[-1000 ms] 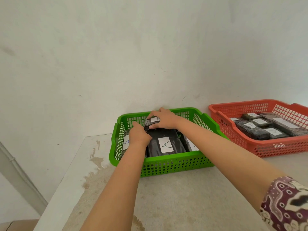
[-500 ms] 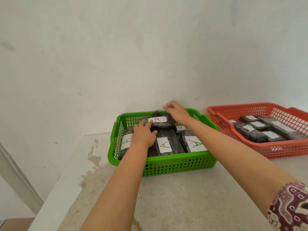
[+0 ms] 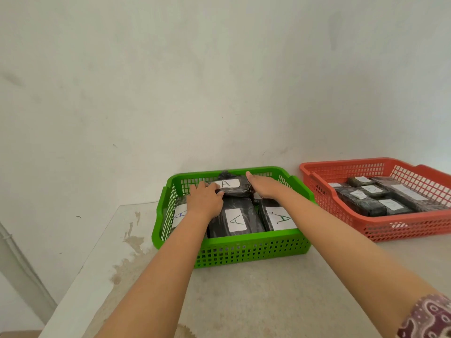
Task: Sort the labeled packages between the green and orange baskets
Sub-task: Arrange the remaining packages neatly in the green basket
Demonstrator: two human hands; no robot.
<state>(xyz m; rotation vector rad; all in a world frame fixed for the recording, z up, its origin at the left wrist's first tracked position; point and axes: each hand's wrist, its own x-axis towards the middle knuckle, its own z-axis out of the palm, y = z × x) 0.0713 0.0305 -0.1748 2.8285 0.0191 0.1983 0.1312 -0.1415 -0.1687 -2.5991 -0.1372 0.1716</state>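
The green basket (image 3: pixel 244 250) stands on the table against the wall and holds several black packages with white "A" labels. A small package (image 3: pixel 231 187) lies on top at the back of it. My left hand (image 3: pixel 205 200) touches that package's left end with its fingers. My right hand (image 3: pixel 262 185) lies flat against its right end, fingers straight and reaching toward the basket's back rim. In front lie a larger "A" package (image 3: pixel 235 219) and another (image 3: pixel 279 217) to its right. The orange basket (image 3: pixel 402 228) at the right holds several labeled black packages.
The pale table (image 3: pixel 244 301) has a stained patch at the left near its edge. A white wall rises right behind both baskets. A pipe (image 3: pixel 14 252) runs down at the far left, beyond the table's left edge.
The small "A" package now lies level at the back of the green basket. My right hand has come down from the back rim to its right end. My left hand stays at its left end.
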